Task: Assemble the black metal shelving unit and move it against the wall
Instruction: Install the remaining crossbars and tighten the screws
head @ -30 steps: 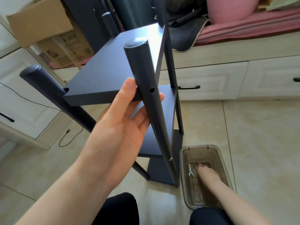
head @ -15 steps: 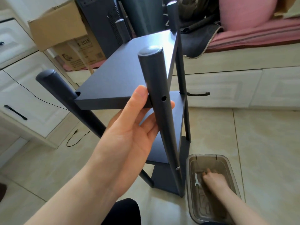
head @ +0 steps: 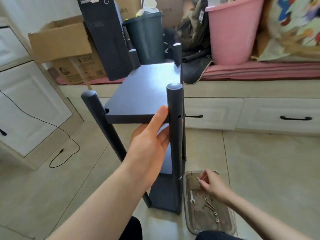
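The black shelving unit (head: 143,94) stands upright on the tiled floor in front of me, with round posts at its corners and flat shelves between them. My left hand (head: 152,144) holds the near right post (head: 175,135) just under the top shelf, thumb against the shelf's front edge. An open screw hole shows in that post beside the thumb. My right hand (head: 212,185) is low at the right, just above a clear plastic tray (head: 187,220), and pinches a small metal screw (head: 198,179). Several more screws and a small wrench (head: 191,198) lie in the tray.
White drawers with black handles (head: 242,113) run along behind the shelf, under a pink-cushioned bench holding a pink bucket (head: 230,30), a dark bin (head: 145,35), a black box and cardboard boxes (head: 58,42). A white cabinet (head: 26,108) stands left, with a black cable (head: 57,158) on the floor.
My right hand has come up out of the tray with a screw pinched in its fingers. The view has tilted up and back; my left hand keeps its hold on the post.
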Tool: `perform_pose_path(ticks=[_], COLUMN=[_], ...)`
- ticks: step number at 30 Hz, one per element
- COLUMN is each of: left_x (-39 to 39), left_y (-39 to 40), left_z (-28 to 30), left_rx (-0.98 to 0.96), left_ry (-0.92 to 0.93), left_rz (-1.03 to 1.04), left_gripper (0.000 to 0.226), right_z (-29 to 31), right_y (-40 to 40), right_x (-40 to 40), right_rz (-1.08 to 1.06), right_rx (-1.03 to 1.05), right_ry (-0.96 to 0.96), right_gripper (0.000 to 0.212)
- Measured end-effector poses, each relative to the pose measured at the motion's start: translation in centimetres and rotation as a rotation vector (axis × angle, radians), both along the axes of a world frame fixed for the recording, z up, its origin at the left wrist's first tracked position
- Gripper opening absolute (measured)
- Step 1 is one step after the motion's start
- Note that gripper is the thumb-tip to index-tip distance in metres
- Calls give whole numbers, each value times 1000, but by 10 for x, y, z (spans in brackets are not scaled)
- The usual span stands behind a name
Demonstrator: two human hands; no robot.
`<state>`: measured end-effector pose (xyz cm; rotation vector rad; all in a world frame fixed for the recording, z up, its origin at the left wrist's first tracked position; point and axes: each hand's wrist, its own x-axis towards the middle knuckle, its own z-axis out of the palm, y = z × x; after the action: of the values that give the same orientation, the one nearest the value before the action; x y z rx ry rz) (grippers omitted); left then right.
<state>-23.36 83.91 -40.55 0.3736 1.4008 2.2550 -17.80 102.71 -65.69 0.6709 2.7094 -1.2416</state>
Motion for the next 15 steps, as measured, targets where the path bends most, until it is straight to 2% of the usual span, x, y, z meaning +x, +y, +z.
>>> perform_pose_path(ticks=[3, 8, 12, 15], left_x=[1, 0, -2, -8], left_y=[-4, -8, -9, -12], left_z=[4, 8, 11, 12], left_rx=[-41, -68, -24, -18], left_ry=[-7, -16, -68, -56], left_rz=[-20, -31, -29, -100], left_gripper=[59, 59, 62, 58], right_z=[79, 199, 256, 277], right_y=[-4, -26, -43, -51], right_x=[13, 35, 46, 50], right_rz=[-80, -69, -116, -173], right_rx=[-228, -501, -613, -616], right_ry=[190, 394, 483, 554], right_gripper=[7, 5, 6, 3])
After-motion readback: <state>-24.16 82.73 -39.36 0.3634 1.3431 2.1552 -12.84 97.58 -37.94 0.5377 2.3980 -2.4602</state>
